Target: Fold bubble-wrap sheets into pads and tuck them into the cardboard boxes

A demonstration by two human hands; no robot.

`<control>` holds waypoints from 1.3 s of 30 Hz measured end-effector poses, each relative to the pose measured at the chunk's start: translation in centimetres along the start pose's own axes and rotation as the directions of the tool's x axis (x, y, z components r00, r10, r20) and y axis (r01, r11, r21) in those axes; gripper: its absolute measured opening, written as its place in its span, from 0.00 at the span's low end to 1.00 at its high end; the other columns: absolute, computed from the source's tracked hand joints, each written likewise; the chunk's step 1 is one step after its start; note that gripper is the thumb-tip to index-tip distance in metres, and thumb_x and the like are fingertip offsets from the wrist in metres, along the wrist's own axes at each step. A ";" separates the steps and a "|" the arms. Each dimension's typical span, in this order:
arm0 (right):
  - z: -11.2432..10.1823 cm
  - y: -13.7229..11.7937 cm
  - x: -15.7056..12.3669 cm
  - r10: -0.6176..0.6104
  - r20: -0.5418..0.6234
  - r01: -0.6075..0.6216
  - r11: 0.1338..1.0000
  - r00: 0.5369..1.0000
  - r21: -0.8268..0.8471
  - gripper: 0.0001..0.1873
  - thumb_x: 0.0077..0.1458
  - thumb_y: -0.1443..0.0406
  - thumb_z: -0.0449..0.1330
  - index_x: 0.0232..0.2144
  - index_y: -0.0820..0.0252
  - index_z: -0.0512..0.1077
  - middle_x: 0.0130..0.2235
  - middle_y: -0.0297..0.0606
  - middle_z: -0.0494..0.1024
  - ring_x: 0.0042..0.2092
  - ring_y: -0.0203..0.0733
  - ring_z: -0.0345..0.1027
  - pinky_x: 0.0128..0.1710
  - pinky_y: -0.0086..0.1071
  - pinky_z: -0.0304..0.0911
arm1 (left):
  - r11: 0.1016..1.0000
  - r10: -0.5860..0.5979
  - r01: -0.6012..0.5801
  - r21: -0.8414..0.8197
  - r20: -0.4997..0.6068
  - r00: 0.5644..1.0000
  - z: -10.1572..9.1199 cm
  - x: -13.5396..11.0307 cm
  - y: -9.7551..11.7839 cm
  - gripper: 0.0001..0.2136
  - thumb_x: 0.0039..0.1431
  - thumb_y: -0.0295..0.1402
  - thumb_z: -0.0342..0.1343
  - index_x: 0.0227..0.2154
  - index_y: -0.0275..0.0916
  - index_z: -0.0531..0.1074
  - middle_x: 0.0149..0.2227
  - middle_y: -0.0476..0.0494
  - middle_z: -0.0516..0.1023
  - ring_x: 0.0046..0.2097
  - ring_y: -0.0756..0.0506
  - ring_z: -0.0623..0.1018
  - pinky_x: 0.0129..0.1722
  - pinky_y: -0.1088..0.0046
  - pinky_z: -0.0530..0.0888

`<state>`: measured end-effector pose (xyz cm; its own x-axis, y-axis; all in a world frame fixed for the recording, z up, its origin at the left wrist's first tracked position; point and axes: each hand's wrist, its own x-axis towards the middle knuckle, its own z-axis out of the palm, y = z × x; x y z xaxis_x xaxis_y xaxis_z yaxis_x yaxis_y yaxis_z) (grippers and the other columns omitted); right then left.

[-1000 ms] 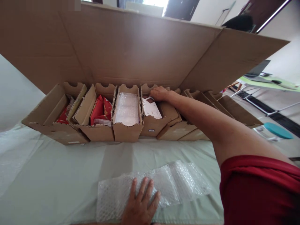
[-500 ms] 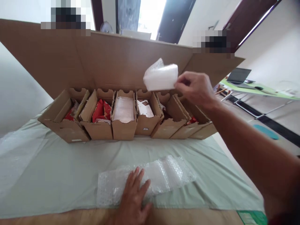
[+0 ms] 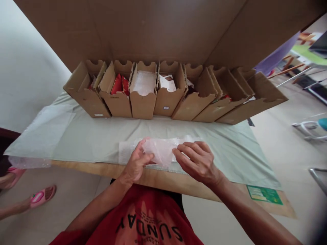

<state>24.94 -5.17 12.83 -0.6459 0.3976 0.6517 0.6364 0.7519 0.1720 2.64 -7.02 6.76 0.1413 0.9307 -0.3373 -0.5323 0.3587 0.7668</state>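
Note:
A small bubble-wrapped packet (image 3: 160, 152) is held between both my hands above the near edge of the table. My left hand (image 3: 136, 161) grips its left end with curled fingers. My right hand (image 3: 198, 160) pinches its right end. Under them a flat sheet of bubble wrap (image 3: 127, 149) lies on the pale green cloth (image 3: 89, 136). Behind it a row of several open cardboard compartments (image 3: 143, 98) holds red packets (image 3: 119, 84), a bubble-wrapped item (image 3: 144, 82) and a white card (image 3: 167, 82).
A large cardboard flap (image 3: 153, 30) stands behind the compartments. Another person's feet in pink sandals (image 3: 39, 196) are at the left on the floor. A green label (image 3: 264, 194) sits on the table's right corner. A stool (image 3: 310, 131) stands at the right.
My right hand lifted a white bubble-wrapped packet out of the boxes and brought it down to the table edge. My left hand left the flat sheet and took hold of the packet.

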 end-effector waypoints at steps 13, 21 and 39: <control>1.4 -1.1 -2.4 0.580 0.381 -0.693 0.569 0.720 0.442 0.30 0.65 0.50 0.59 0.65 0.51 0.63 0.63 0.48 0.70 0.59 0.52 0.70 0.50 0.45 0.70 | 0.845 0.375 -0.471 0.253 0.346 0.860 -3.0 0.4 0.8 0.09 0.54 0.39 0.69 0.29 0.40 0.77 0.69 0.40 0.64 0.70 0.33 0.63 0.66 0.47 0.67; 4.6 -0.9 -2.2 0.741 0.425 -0.794 0.236 0.520 0.560 0.18 0.60 0.49 0.60 0.33 0.53 0.80 0.53 0.42 0.80 0.57 0.55 0.71 0.58 0.50 0.66 | 0.709 0.301 -0.575 0.408 0.562 0.771 -3.5 0.5 2.9 0.08 0.59 0.33 0.66 0.27 0.38 0.75 0.69 0.35 0.64 0.68 0.33 0.68 0.65 0.53 0.67; 0.7 12.6 7.8 0.390 0.102 -0.384 0.921 0.915 -0.073 0.11 0.66 0.59 0.57 0.40 0.54 0.78 0.45 0.47 0.83 0.45 0.56 0.74 0.44 0.50 0.65 | 0.049 0.070 -0.475 0.879 0.471 0.879 -11.2 2.8 8.3 0.32 0.46 0.17 0.48 0.53 0.44 0.77 0.72 0.43 0.60 0.74 0.36 0.56 0.70 0.46 0.61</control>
<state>27.65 7.78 19.52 -0.3865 0.7107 0.5878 0.8644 0.5014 -0.0379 -10.69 -2.19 6.05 0.4804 0.8769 0.0146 0.6401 -0.3619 0.6777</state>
